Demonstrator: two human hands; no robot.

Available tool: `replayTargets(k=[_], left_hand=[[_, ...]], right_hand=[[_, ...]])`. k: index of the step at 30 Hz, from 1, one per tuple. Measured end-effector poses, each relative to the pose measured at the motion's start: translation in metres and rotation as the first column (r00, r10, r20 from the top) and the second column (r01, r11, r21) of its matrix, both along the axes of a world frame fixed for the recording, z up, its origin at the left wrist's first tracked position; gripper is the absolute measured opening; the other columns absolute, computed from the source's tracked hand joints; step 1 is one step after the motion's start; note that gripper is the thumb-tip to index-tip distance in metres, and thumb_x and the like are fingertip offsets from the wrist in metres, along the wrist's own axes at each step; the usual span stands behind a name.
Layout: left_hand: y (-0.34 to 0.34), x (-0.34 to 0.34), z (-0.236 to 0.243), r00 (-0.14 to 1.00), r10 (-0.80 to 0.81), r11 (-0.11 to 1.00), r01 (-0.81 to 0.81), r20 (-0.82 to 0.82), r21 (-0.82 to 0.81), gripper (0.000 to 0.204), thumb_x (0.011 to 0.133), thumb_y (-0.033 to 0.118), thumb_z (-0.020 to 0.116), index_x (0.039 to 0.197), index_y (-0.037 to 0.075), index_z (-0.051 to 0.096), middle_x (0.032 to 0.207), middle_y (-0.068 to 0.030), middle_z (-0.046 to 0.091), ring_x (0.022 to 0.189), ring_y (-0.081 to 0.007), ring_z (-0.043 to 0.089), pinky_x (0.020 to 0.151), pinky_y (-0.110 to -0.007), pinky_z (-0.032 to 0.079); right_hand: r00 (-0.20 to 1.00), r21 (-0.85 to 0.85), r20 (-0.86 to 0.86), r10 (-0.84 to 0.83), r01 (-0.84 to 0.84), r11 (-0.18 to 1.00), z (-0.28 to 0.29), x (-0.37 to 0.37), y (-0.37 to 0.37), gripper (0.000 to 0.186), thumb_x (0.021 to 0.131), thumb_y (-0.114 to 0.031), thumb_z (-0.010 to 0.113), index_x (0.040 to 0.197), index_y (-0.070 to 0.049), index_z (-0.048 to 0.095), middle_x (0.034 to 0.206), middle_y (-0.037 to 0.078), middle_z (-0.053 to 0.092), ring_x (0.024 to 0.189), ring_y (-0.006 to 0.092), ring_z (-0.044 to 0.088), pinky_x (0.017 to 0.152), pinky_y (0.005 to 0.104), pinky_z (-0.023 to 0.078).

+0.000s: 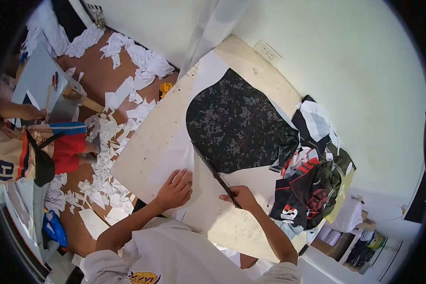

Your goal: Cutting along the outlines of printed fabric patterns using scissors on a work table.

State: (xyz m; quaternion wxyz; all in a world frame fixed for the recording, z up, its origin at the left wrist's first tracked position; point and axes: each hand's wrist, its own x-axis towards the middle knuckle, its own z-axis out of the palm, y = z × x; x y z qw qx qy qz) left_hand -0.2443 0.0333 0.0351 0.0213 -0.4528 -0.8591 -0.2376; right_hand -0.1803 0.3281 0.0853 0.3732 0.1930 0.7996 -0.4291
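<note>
On the pale board table (pixel 139 154) lies a dark camouflage-patterned cloth piece (pixel 239 118) with a rounded outline, over a white sheet (pixel 177 146) that extends past its left side. My right hand (pixel 241 197) grips the handles of long dark scissors (pixel 213 171). Their blades point away from me and to the left, along the near-left edge of the camouflage piece. Whether the blades are parted is hard to see. My left hand (pixel 176 189) rests flat on the white sheet, left of the scissors, with its fingers stretched out and holding nothing.
A heap of dark, red and white garments (pixel 312 184) covers the table's right side, with a yellow sheet (pixel 346 196) under its edge. White scraps (pixel 106 151) litter the brown floor at left. Another person (pixel 14 151) stands by a grey table (pixel 42 75). Walls border the far side.
</note>
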Motion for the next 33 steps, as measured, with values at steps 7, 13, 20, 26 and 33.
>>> replayTargets(k=[7, 13, 20, 26, 33], left_hand=[[-0.008, 0.010, 0.008, 0.997, 0.034, 0.999, -0.034, 0.066, 0.003, 0.026, 0.083, 0.014, 0.067, 0.104, 0.002, 0.059, 0.133, -0.0227, 0.053, 0.129, -0.0398, 0.048, 0.112, -0.052, 0.036], [-0.024, 0.017, 0.007, 0.995, 0.003, 1.000, 0.000, 0.098, -0.028, 0.026, 0.084, 0.013, 0.066, 0.106, 0.002, 0.059, 0.134, -0.0218, 0.053, 0.131, -0.0387, 0.046, 0.114, -0.052, 0.033], [-0.049, 0.011, 0.005, 0.991, -0.082, 0.996, 0.085, 0.105, -0.022, 0.027, 0.085, 0.016, 0.065, 0.106, 0.002, 0.060, 0.134, -0.0213, 0.052, 0.133, -0.0373, 0.045, 0.115, -0.052, 0.032], [-0.072, -0.008, 0.009, 0.973, -0.202, 0.979, 0.204, 0.111, -0.003, 0.028, 0.084, 0.017, 0.066, 0.107, 0.002, 0.060, 0.133, -0.0210, 0.052, 0.132, -0.0370, 0.045, 0.113, -0.051, 0.033], [-0.093, -0.026, 0.012, 0.938, -0.336, 0.942, 0.334, 0.091, 0.037, 0.028, 0.082, 0.017, 0.065, 0.107, 0.005, 0.061, 0.125, -0.0156, 0.055, 0.127, -0.0320, 0.049, 0.110, -0.047, 0.037]], right_hand=[[0.999, 0.016, -0.038, 0.010, -0.009, 1.000, 0.010, -0.011, -0.025, 0.064, 0.072, -0.066, 0.078, 0.072, -0.003, 0.066, 0.060, 0.008, 0.058, 0.058, 0.0192, 0.053, 0.061, 0.0346, 0.044], [0.999, 0.045, -0.027, -0.029, 0.030, 0.999, 0.004, -0.008, -0.045, 0.068, 0.073, -0.068, 0.076, 0.066, -0.003, 0.061, 0.060, 0.008, 0.058, 0.059, 0.0208, 0.056, 0.062, 0.0354, 0.045], [0.987, 0.038, -0.038, -0.158, 0.159, 0.986, -0.006, -0.003, -0.078, 0.069, 0.071, -0.069, 0.077, 0.063, -0.003, 0.060, 0.057, 0.006, 0.057, 0.055, 0.0191, 0.057, 0.056, 0.0342, 0.045], [0.951, 0.029, -0.025, -0.308, 0.308, 0.951, 0.006, -0.005, -0.108, 0.066, 0.072, -0.065, 0.079, 0.060, -0.004, 0.057, 0.054, 0.005, 0.055, 0.050, 0.0164, 0.057, 0.051, 0.0329, 0.045], [0.885, -0.053, 0.024, -0.466, 0.467, 0.883, -0.004, -0.012, -0.135, 0.061, 0.075, -0.059, 0.080, 0.059, -0.007, 0.054, 0.050, 0.002, 0.052, 0.044, 0.0131, 0.053, 0.044, 0.0292, 0.042]])
